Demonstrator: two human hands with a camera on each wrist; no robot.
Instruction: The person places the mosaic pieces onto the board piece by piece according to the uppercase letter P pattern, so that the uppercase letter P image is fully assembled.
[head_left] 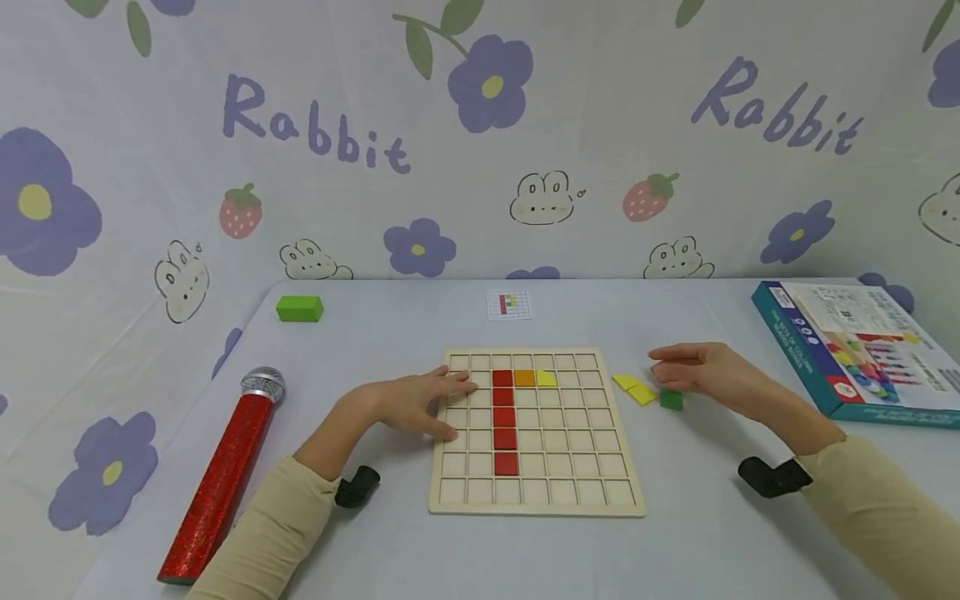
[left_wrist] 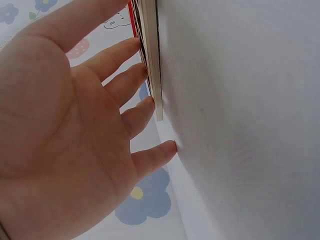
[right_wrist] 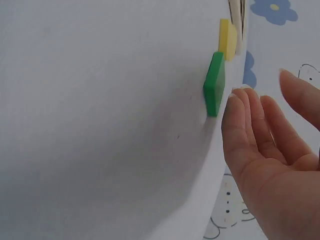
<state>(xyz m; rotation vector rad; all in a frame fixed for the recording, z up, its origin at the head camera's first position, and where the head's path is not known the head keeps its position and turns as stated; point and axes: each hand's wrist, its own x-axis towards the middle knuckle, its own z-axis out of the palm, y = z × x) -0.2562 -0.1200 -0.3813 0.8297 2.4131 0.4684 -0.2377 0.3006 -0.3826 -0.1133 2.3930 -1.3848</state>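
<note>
A wooden grid board (head_left: pixel 573 490) lies flat before me. In it, several red tiles (head_left: pixel 505 417) form a column, with an orange tile (head_left: pixel 524 378) and a yellow tile (head_left: pixel 547 378) running right from its top. My left hand (head_left: pixel 408 404) rests at the board's left edge, fingers spread; its fingertips touch the edge in the left wrist view. Right of the board, my right hand (head_left: pixel 708 375) hovers over a green tile (head_left: pixel 672 401), with nothing seen between thumb and fingers. The green tile (right_wrist: pixel 215 85) is apart from the fingertips. Two loose yellow tiles (head_left: pixel 642 394) lie beside it.
A small pattern card (head_left: pixel 509 305) lies behind the board. At the back left sits a green block (head_left: pixel 300 309). A red microphone (head_left: pixel 225 475) lies beside my left forearm. A flat game box (head_left: pixel 892 350) occupies the right side of the table.
</note>
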